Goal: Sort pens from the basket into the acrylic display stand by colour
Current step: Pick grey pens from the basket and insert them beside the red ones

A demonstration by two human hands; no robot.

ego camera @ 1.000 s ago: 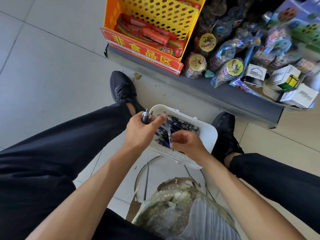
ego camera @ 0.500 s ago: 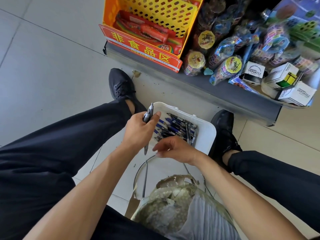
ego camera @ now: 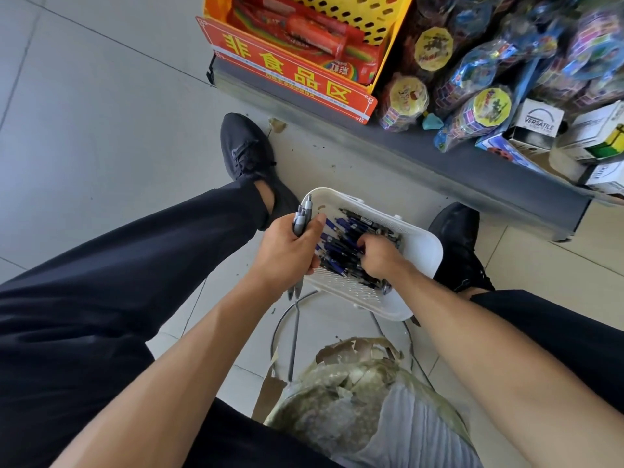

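left hand (ego camera: 287, 251) grips grey pens (ego camera: 301, 217) at basket (ego camera: 422, 251) rim | right hand (ego camera: 380, 258) curled among basket pens, grasp unclear

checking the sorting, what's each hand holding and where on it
Left hand grips a bundle of grey pens round their middles. Right hand digs among the basket pens; its grasp cannot be told.

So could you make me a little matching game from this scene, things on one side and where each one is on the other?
Things:
1. grey pens
2. blue pens
3. white basket
4. red sign

Places:
A. on the floor between the two shoes
B. gripped in the left hand
C. on the front of the yellow crate
D. lying in the basket, under the right hand

Pairs: 1-B, 2-D, 3-A, 4-C
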